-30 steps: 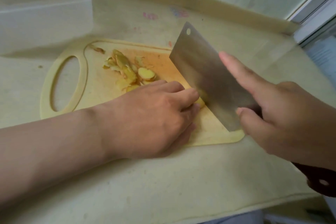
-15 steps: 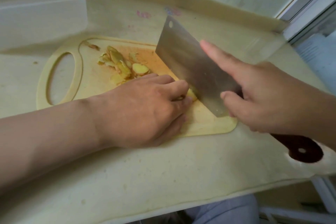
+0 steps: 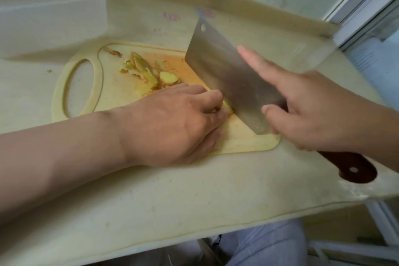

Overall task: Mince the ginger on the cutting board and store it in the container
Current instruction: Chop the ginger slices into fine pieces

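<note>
A pale yellow cutting board [image 3: 244,140] lies flat on the counter [image 3: 172,201], its long axis running left to right with the oval handle cutout at the left end. On the middle of the board sits a loose heap of ginger slices [image 3: 149,73], and just to their right the left hand [image 3: 172,123] rests knuckles up, its grip curled down onto a ginger piece [image 3: 227,108]. Only a small yellow end shows past the fingertips, so which way that piece lies cannot be told. The cleaver [image 3: 224,71] stands on edge right against that exposed end, blade touching the board. Its long axis runs on a diagonal, the holed far corner pointing away and to the left, the dark handle [image 3: 354,168] pointing back toward the person's right, out past the board's edge. The right hand [image 3: 313,110] has its grip wrapped round the cleaver where blade meets handle, with the index finger [image 3: 257,60] stretched straight along the flat of the blade. A translucent container [image 3: 49,13] stands on the counter at the far left, behind the board's handle end and apart from it.
</note>
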The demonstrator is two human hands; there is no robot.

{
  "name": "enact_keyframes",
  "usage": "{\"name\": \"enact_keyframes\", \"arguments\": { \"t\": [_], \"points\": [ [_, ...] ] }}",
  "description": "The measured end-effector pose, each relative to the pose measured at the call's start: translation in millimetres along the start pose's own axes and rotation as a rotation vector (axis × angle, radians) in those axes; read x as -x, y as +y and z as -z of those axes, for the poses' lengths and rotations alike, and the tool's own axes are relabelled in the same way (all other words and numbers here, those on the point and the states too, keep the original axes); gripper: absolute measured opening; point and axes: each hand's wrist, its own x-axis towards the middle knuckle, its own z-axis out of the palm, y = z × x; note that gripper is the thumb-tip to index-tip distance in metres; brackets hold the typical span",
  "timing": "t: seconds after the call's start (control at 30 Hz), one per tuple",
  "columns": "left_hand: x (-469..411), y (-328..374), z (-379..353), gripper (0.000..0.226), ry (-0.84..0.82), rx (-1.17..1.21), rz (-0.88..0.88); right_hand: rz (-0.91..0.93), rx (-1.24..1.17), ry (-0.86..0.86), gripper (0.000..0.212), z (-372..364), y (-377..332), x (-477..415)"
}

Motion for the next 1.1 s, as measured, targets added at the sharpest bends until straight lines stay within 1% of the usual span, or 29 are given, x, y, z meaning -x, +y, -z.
{"name": "enact_keyframes", "arguments": {
  "t": [0.07, 0.17, 0.27, 0.33, 0.4, 0.5, 0.57, 0.63, 0.7, 0.77, 0.8, 0.87, 0.93, 1.03, 1.1],
  "points": [
    [0.0, -0.2, -0.5, 0.053, -0.001, 0.005, 0.002, -0.001, 0.0, -0.005, 0.091, 0.9, -4.4, -13.3],
    [-0.2, 0.6, -0.9, 0.054, 0.0, -0.005, -0.003, 0.022, -0.022, 0.102, 0.092, -6.5, -7.5, -16.8],
    [1.3, 0.7, -0.8, 0.054, 0.0, -0.009, 0.001, -0.009, -0.086, 0.181, 0.093, -16.2, -1.8, 0.9],
    [1.3, 1.1, -0.5, 0.054, 0.001, -0.008, 0.005, -0.032, -0.108, 0.169, 0.093, -16.1, -0.6, 13.6],
    [0.6, 1.8, -0.4, 0.055, 0.001, -0.009, 0.005, -0.036, -0.092, 0.117, 0.092, -11.4, -3.2, 18.1],
    [0.2, 2.6, 0.0, 0.057, -0.003, -0.024, 0.008, -0.027, -0.011, 0.016, 0.09, -1.9, -6.5, 5.2],
    [0.3, 2.4, 0.3, 0.056, -0.009, -0.029, 0.011, -0.012, 0.021, -0.004, 0.091, 0.2, -10.2, -9.9],
    [0.0, 2.4, 0.5, 0.056, -0.009, -0.025, 0.003, 0.013, 0.012, 0.033, 0.092, -2.0, -13.7, -18.5],
    [0.6, 1.7, 0.2, 0.055, -0.01, -0.022, 0.004, 0.032, -0.025, 0.119, 0.092, -8.1, -12.4, -15.5],
    [2.0, 1.3, -0.6, 0.056, -0.02, -0.028, 0.01, 0.012, -0.068, 0.193, 0.093, -15.1, -7.3, -2.2],
    [2.6, 1.4, -0.7, 0.057, -0.024, -0.032, 0.014, -0.008, -0.09, 0.2, 0.093, -16.9, -5.6, 5.6],
    [3.0, 1.6, -0.4, 0.056, -0.02, -0.035, 0.019, -0.035, -0.103, 0.171, 0.093, -16.3, -6.4, 16.2],
    [2.1, 2.3, 0.1, 0.056, -0.015, -0.035, 0.018, -0.03, -0.053, 0.109, 0.092, -11.1, -8.1, 15.0],
    [1.8, 2.4, 0.5, 0.057, -0.021, -0.035, 0.015, -0.03, 0.01, 0.02, 0.091, -2.6, -12.9, -2.8],
    [1.9, 2.6, 0.8, 0.057, -0.018, -0.036, 0.017, -0.029, 0.014, 0.013, 0.093, -0.8, -16.4, -14.9]
  ]
}}
